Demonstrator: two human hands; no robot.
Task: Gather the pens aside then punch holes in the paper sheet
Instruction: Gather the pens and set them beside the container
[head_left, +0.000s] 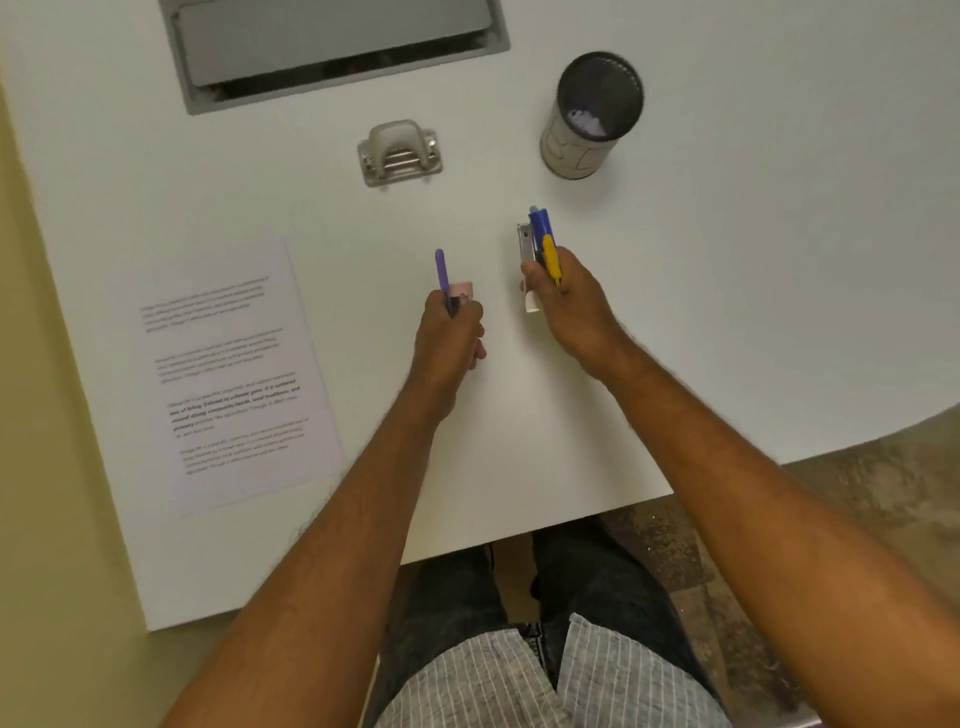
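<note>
Pens (543, 244) in both curled hands

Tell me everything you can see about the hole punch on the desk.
The hole punch is a small beige two-hole model, apparently metal, with a rounded lever arched over a flat base. It sits upright on the white table, beyond both hands, left of the mesh cup. Nothing touches it, and no paper is in it.
</note>
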